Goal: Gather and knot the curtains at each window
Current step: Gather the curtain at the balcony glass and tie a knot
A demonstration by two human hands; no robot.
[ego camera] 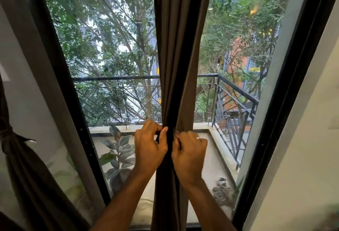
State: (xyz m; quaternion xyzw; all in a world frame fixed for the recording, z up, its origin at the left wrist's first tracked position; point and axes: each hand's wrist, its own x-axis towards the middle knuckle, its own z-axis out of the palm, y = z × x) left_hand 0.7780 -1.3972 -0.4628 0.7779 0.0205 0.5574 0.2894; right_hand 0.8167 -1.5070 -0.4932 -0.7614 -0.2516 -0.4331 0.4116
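Observation:
A dark brown curtain (178, 51) hangs gathered into a narrow bunch down the middle of a tall glass window (113, 47). My left hand (149, 145) grips the bunch from the left at about waist height, thumb pressed on the folds. My right hand (189, 154), with a ring on one finger, clutches the same bunch from the right at the same height. Below my hands the fabric falls straight to the bottom of the frame. A second dark curtain (20, 159) at the far left is tied into a knot.
The black window frame (286, 102) stands at right, another black frame post (60, 76) at left. Outside lie a balcony with a black metal railing (236, 106), a leafy potted plant (119, 155), trees and buildings. A pale wall (315, 148) borders the right.

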